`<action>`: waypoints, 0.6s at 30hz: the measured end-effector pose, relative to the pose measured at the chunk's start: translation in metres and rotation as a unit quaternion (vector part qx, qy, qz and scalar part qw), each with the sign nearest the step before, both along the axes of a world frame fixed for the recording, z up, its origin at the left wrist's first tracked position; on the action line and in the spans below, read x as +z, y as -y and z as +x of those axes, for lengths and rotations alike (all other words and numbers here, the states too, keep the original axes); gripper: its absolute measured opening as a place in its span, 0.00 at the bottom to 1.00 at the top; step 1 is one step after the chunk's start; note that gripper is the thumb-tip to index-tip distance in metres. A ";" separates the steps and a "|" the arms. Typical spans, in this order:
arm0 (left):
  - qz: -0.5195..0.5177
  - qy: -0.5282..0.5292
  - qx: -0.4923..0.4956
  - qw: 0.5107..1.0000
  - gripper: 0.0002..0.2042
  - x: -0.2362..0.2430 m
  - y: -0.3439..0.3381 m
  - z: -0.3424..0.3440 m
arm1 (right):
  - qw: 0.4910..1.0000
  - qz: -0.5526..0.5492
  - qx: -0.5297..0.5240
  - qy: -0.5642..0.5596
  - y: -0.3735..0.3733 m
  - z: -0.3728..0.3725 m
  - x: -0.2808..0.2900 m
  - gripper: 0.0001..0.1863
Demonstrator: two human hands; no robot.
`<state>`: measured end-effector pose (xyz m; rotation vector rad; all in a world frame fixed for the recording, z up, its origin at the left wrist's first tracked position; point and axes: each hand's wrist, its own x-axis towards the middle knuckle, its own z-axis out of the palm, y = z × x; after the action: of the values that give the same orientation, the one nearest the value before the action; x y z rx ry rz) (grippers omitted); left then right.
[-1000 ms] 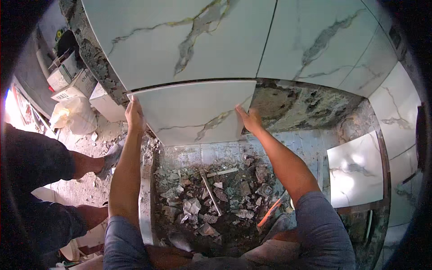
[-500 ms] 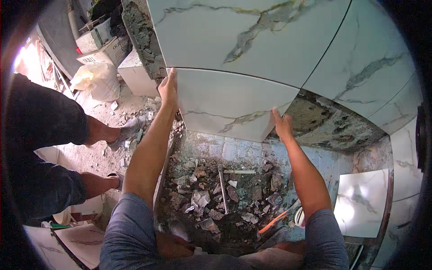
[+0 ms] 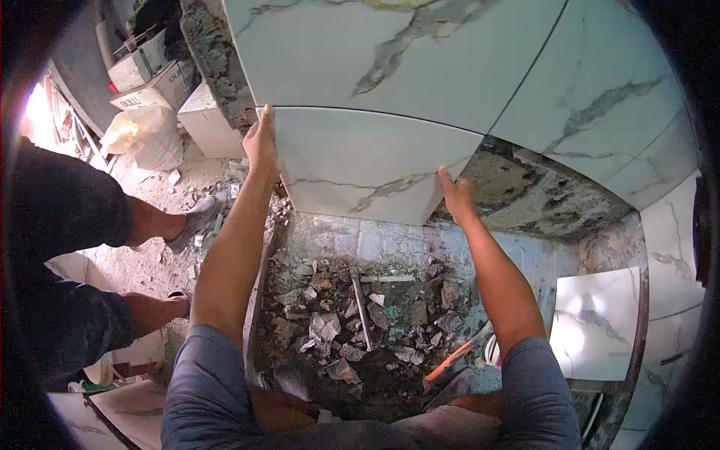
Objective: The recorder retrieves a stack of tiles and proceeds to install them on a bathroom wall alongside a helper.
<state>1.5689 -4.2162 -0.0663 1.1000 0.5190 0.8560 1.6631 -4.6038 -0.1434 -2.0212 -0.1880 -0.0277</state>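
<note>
My left hand (image 3: 259, 142) grips the upper left edge of a white, grey-veined tile (image 3: 352, 157), fingers wrapped round it. My right hand (image 3: 457, 193) holds that tile's right edge lower down, thumb and fingers against it. The tile's top edge lies against the lower edge of larger fitted marble-pattern tiles (image 3: 405, 52), with a thin dark line between. To its right is bare, patchy mortar wall (image 3: 525, 187).
Below lie rubble (image 3: 322, 330), a metal bar (image 3: 360, 307) and an orange-handled tool (image 3: 442, 365). A loose tile (image 3: 592, 322) leans at right. Another person's legs (image 3: 82, 202) stand at left, near stacked boxes (image 3: 150, 90) and a pale sack (image 3: 150, 139).
Both hands have moved the tile up against the upper row, narrowing the dark gap above it. The camera view has also shifted, so the scene sits further right than one second ago.
</note>
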 end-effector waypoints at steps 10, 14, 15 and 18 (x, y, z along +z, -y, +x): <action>-0.011 -0.001 -0.019 1.000 0.23 -0.019 -0.020 0.012 | 1.000 0.000 0.003 0.017 0.002 0.002 -0.003 0.32; -0.024 0.099 -0.076 0.992 0.18 -0.024 -0.022 0.014 | 1.000 -0.019 0.005 -0.024 -0.001 0.003 0.002 0.31; -0.012 0.061 -0.046 0.997 0.17 -0.025 -0.023 0.013 | 0.999 -0.024 0.022 -0.025 0.001 0.002 0.004 0.32; -0.034 0.077 -0.074 0.994 0.14 -0.024 -0.024 0.012 | 0.997 -0.078 0.009 -0.018 0.004 -0.001 0.010 0.35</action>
<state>1.5809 -4.1925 -0.0900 0.9888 0.3317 0.7798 1.6620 -4.6081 -0.1337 -2.1738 -0.1892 0.0360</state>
